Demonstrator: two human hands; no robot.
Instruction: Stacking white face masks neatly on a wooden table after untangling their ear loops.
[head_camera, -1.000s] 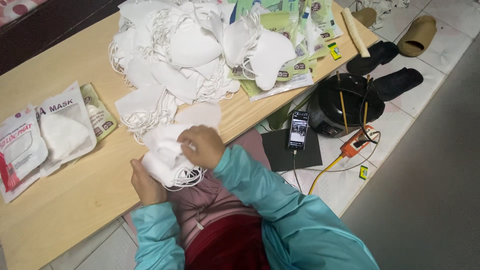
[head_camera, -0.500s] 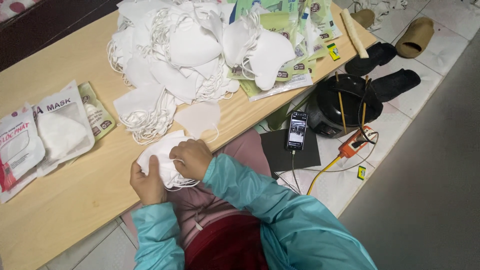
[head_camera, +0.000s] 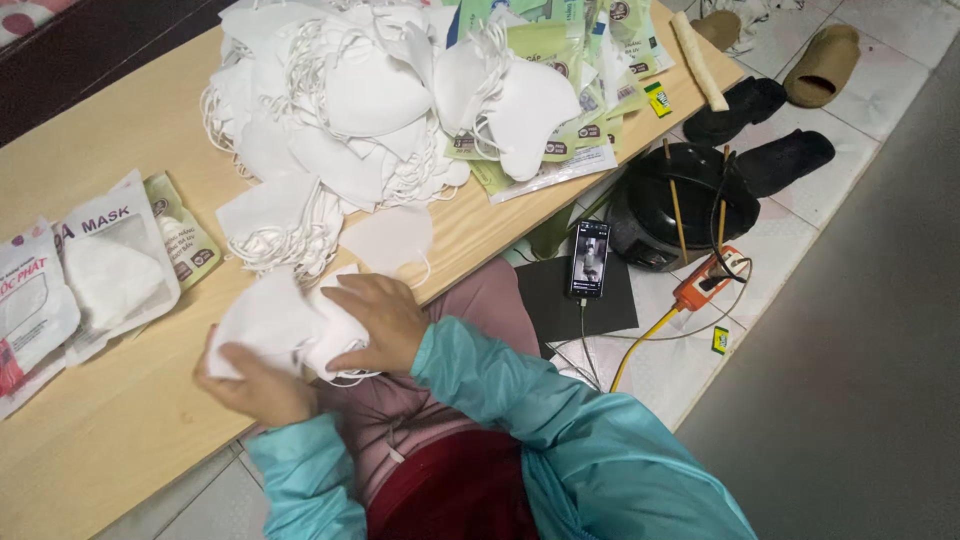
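- Far left on the wooden table (head_camera: 120, 420): sealed mask packets (head_camera: 105, 265) lie flat, well apart from both hands, beyond the left hand's reach side.
- Near edge, left of centre: left hand (head_camera: 255, 385) is under the small stack of white masks (head_camera: 275, 320), fingers curled up around its near-left corner, gripping it from below.
- Just right of that: right hand (head_camera: 375, 320) lies palm-down on the stack's right end, fingers spread over the top and closed onto it. So both hands grip the same stack; it sits between them, at the table's near edge, partly over the lap.
- Stack's long axis runs roughly left-right, along the table edge. Left hand is at the near-left end, right hand at the far-right end.
- Just beyond the right hand: a single loose mask (head_camera: 390, 240) lies flat, near but not touching; the right hand is clearly the nearer one.
- Farther, centre to right: big heap of loose masks (head_camera: 340, 90) with tangled ear loops, then empty green packets (head_camera: 560, 60).
- Right, off the table on the floor: phone (head_camera: 589, 258) on a dark pad, black pot (head_camera: 685, 200), sandals (head_camera: 780, 130).
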